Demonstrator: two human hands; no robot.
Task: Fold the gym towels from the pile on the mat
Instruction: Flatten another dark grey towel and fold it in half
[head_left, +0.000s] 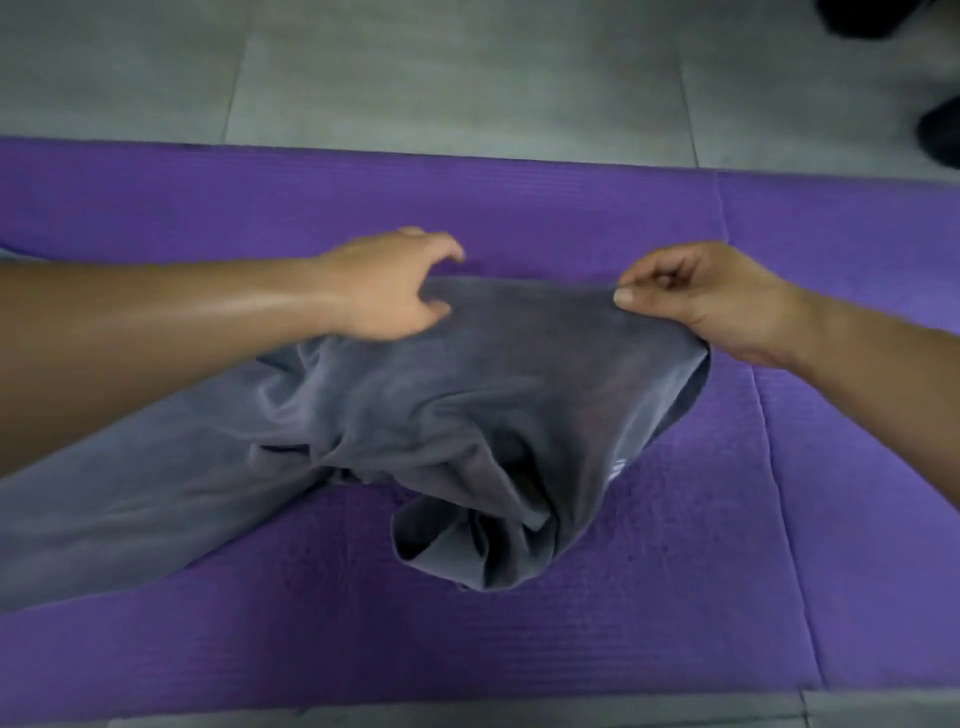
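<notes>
both hands pinch the grey gym towel's (467, 395) top edge, left hand (384, 291) and right hand (711, 301), above the purple mat (675, 597).

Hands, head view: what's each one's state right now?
Left hand: fingers curled round the gray towel at its edge.
Right hand: pinching the same towel edge.

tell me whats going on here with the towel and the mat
A person is working on a grey towel over a purple mat. The right hand pinches the towel's top edge, and the left hand grips the same edge further along. The towel is not folded yet: it hangs bunched and creased between the hands, with one end trailing off to the person's left across the mat.
</notes>
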